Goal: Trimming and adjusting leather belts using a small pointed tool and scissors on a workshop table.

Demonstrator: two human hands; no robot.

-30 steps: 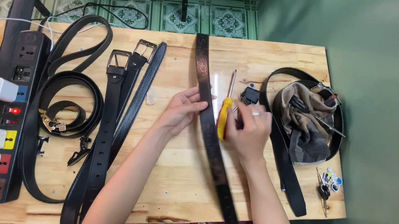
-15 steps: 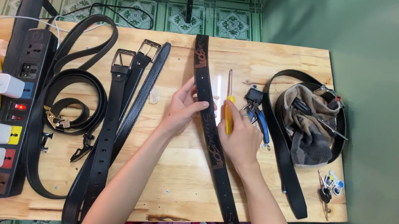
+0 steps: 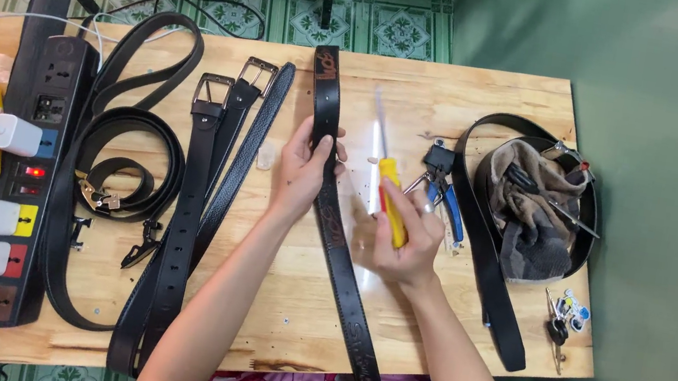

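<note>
a dark embossed belt [image 3: 337, 244] is laid lengthwise down the wooden table [image 3: 479, 95], overhanging its near edge, and is gripped by the left hand [image 3: 303, 172]. a yellow-handled screwdriver [image 3: 385, 184] is clasped in the right hand [image 3: 403, 240], with bare wood beside it.

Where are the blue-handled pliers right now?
In the head view, the blue-handled pliers lie on the wooden table, just right of the right hand holding the yellow-handled screwdriver, and left of the looped black belt.
</note>
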